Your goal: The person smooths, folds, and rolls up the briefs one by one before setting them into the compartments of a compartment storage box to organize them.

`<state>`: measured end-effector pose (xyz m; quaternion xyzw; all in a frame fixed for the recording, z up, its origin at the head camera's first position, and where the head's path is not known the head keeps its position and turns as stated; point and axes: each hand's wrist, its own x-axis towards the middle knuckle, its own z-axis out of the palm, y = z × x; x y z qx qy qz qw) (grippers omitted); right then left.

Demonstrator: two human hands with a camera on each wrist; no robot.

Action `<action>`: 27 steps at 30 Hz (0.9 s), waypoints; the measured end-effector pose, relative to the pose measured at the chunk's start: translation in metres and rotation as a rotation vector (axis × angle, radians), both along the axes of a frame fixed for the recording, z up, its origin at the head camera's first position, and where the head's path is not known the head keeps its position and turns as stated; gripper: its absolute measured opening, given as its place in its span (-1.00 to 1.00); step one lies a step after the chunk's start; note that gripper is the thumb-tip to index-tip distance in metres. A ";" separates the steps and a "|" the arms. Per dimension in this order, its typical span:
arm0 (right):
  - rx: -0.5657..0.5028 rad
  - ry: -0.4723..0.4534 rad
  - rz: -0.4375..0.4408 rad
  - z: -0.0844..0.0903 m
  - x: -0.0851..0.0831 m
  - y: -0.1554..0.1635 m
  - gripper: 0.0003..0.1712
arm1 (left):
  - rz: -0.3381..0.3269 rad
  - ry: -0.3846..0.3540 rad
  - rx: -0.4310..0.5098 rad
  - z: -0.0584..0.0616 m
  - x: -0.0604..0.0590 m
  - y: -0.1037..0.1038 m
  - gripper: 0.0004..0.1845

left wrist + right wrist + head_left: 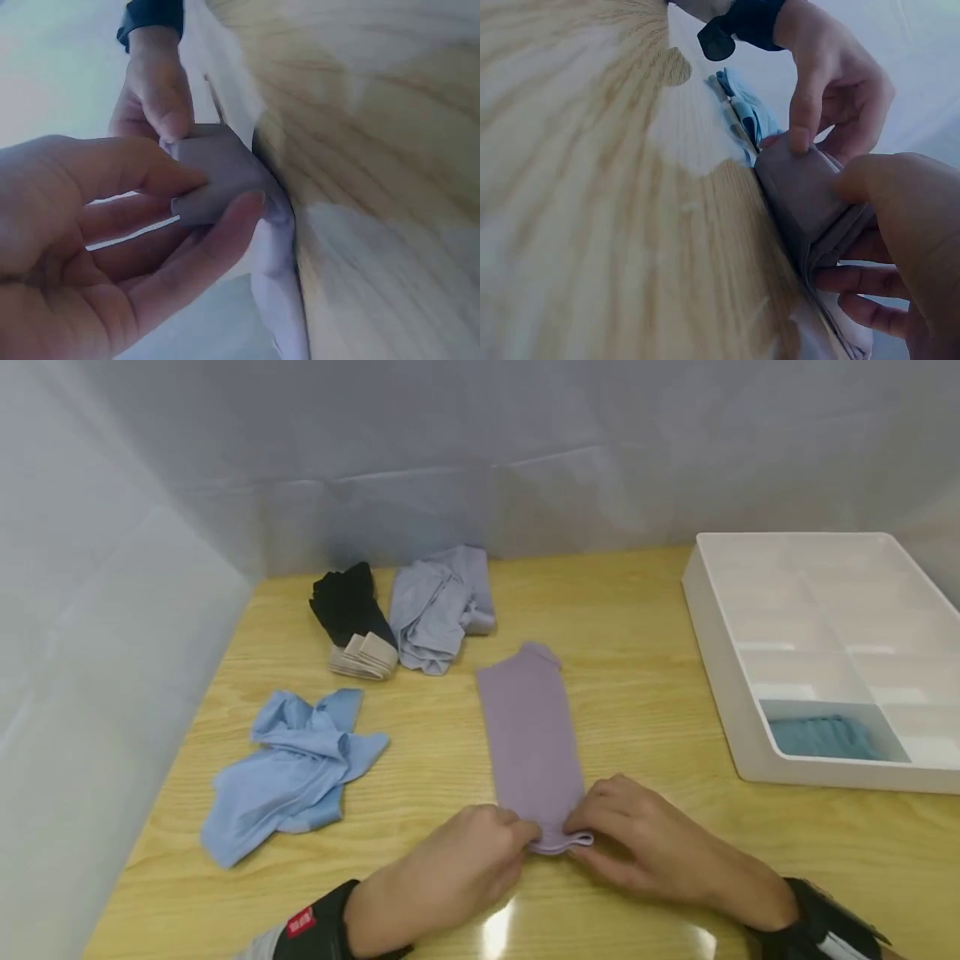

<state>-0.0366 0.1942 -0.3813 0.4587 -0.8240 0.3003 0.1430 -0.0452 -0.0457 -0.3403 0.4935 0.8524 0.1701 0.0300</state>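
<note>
What worries me from here is the doubled near edge of the purple cloth [528,735], which lies on the table [637,635] just beyond and between my left hand [465,860] and right hand [645,839]. Beside the right fingertips that edge gapes in a loose loop, so if one hand pulled or lifted harder than the other, I reckon the fold could skew or spring open. A slack pinch might let the layers slide apart, and the uneven far end, pointing away from both hands, could throw the sides out of line.

My left hand is narrowed, thumb and forefinger pinching the left part of the edge. My right is narrowed too, with cloth layers held between thumb and fingers at the right corner; I can't tell how firmly either grips. The crumpled blue cloth [288,772] lies left of my left hand, well clear of its fingers
</note>
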 end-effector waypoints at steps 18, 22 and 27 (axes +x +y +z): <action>-0.145 -0.246 -0.048 -0.004 -0.002 -0.003 -0.67 | 0.093 -0.179 0.016 -0.005 -0.014 0.000 -0.54; -0.167 -0.250 -0.075 -0.007 -0.003 -0.003 -0.67 | 0.085 -0.240 0.056 -0.009 -0.014 -0.001 -0.49; -0.197 -0.234 -0.063 -0.009 -0.005 -0.002 -0.74 | 0.068 -0.241 0.080 -0.013 -0.013 0.000 -0.64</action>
